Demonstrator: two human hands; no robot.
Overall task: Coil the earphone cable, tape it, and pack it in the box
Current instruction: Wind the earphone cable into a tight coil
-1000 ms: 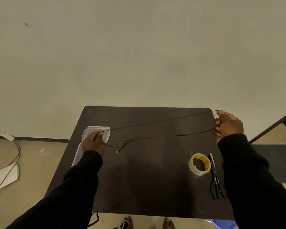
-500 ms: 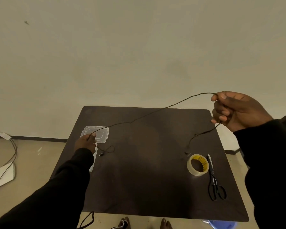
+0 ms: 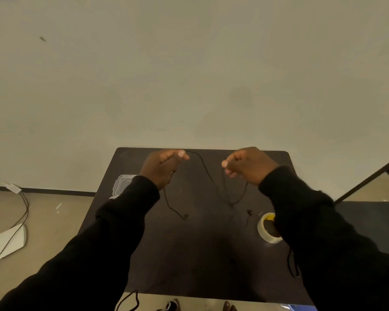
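Head view: left hand and right hand hold earphone cable.

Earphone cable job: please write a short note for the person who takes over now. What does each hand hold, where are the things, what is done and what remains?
Left hand: shut on the earphone cable, raised over the table.
Right hand: shut on the same cable; loose loops hang between the hands.
Tape roll: on the table, partly hidden by the right sleeve. Scissors: only a handle shows beside that sleeve.
Clear box: at the table's left edge, behind the left arm.
Done: cable picked up, loops started.
Left: finish the coil, tape it, pack it in the box.
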